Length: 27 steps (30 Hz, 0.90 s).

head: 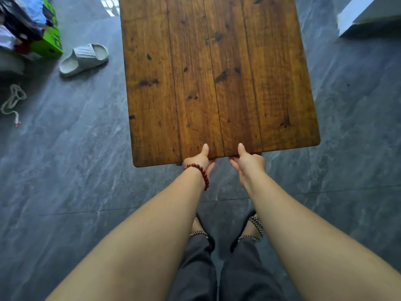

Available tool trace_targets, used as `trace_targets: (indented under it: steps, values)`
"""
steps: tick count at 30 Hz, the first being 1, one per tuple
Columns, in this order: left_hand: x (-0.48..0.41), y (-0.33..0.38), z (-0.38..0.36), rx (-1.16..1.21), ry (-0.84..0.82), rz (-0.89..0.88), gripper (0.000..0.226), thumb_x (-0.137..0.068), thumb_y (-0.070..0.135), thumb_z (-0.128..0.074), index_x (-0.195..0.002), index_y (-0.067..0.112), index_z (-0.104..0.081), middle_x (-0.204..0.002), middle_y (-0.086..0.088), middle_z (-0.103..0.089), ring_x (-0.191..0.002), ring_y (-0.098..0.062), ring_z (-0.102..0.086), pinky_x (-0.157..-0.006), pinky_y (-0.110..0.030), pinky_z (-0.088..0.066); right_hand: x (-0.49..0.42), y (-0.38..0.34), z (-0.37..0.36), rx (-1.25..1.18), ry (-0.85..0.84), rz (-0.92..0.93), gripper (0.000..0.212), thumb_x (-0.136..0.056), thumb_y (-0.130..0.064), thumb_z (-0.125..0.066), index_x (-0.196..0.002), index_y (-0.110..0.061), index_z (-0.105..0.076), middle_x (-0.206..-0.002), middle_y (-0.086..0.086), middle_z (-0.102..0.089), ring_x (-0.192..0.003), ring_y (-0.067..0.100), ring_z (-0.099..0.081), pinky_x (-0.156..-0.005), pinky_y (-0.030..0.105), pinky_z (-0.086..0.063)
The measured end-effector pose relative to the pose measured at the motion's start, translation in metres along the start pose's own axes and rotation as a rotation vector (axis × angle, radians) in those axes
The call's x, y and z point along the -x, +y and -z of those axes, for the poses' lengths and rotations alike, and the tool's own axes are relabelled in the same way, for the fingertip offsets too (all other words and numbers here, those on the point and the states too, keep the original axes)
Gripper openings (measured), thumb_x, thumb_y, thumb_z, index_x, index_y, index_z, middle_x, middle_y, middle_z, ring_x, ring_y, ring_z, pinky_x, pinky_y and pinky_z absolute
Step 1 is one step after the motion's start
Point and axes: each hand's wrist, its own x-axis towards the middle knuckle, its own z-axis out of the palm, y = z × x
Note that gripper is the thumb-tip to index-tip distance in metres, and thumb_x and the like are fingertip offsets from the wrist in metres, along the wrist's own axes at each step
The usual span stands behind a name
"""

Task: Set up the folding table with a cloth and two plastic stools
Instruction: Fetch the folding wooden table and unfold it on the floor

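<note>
A home: slipper (84, 59) and clothes pile (19, 20) on tiled floor (76, 159).

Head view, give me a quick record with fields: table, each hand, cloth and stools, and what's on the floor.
table: wooden top, bare, no cloth on it
left hand: grips the near edge, thumb on top, fingers under
right hand: grips the near edge beside it, thumb on top
stools: none in view
floor: grey slipper, green box, white cord, left of the table

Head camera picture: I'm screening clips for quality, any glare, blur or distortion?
Head view: even light, mild sheen on the brown wooden plank tabletop; left hand and right hand gripping its near edge are sharp; wide-angle stretch swells the lower corners; green cardboard box top left smeared.
</note>
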Motion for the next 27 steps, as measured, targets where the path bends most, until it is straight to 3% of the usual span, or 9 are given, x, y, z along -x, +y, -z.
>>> trace_targets:
  steps: [4, 8, 15, 18, 22, 27]
  values:
    - [-0.001, 0.005, 0.008, 0.003, 0.027, -0.008, 0.053, -0.089, 0.021, -0.063, -0.132, 0.001, -0.039, -0.127, -0.019, -0.056, -0.114, -0.029, -0.059, -0.089, -0.035, -0.052, 0.004, 0.007, -0.005, 0.038, 0.015, 0.006, 0.055, -0.092, -0.021, -0.060, -0.137, 0.004, -0.038, -0.129, 0.018, -0.054, -0.104, 0.028, -0.064, -0.080, 0.028, -0.054]
    - [-0.002, 0.004, 0.019, -0.033, 0.068, -0.010, 0.051, -0.088, 0.023, -0.064, -0.129, 0.002, -0.042, -0.126, -0.018, -0.057, -0.111, -0.028, -0.061, -0.089, -0.036, -0.053, 0.006, 0.019, -0.009, 0.067, 0.014, -0.023, 0.056, -0.092, -0.024, -0.060, -0.136, 0.003, -0.038, -0.129, 0.017, -0.055, -0.084, 0.021, -0.065, -0.081, 0.029, -0.055]
    - [-0.006, 0.003, 0.023, -0.047, 0.054, -0.009, 0.056, -0.087, 0.024, -0.064, -0.133, 0.003, -0.039, -0.129, -0.018, -0.054, -0.111, -0.028, -0.061, -0.092, -0.035, -0.052, 0.007, 0.019, -0.009, 0.068, -0.003, -0.030, 0.047, -0.094, -0.021, -0.057, -0.133, 0.001, -0.042, -0.132, 0.016, -0.053, -0.109, 0.028, -0.062, -0.079, 0.028, -0.052]
    - [-0.003, 0.004, 0.025, -0.057, 0.030, 0.006, 0.053, -0.088, 0.024, -0.064, -0.130, 0.001, -0.042, -0.127, -0.018, -0.056, -0.111, -0.027, -0.061, -0.094, -0.035, -0.052, 0.010, 0.017, -0.007, 0.062, -0.022, -0.039, 0.048, -0.094, -0.020, -0.056, -0.134, 0.002, -0.041, -0.133, 0.016, -0.052, -0.105, 0.027, -0.063, -0.081, 0.029, -0.052]
    - [0.001, 0.004, 0.025, -0.065, 0.034, 0.009, 0.058, -0.088, 0.023, -0.064, -0.133, -0.001, -0.038, -0.128, -0.022, -0.054, -0.111, -0.029, -0.061, -0.091, -0.033, -0.052, 0.010, 0.016, -0.001, 0.088, -0.042, -0.057, 0.049, -0.094, -0.021, -0.058, -0.133, 0.003, -0.041, -0.130, 0.017, -0.055, -0.084, 0.019, -0.062, -0.082, 0.029, -0.053]
    - [0.001, 0.003, 0.022, -0.077, 0.047, 0.007, 0.058, -0.088, 0.024, -0.064, -0.134, 0.000, -0.037, -0.130, -0.020, -0.053, -0.111, -0.030, -0.060, -0.091, -0.035, -0.053, 0.010, 0.010, 0.003, 0.093, -0.069, -0.083, 0.042, -0.094, -0.018, -0.057, -0.128, 0.003, -0.047, -0.123, 0.019, -0.060, -0.097, 0.025, -0.066, -0.080, 0.027, -0.054]
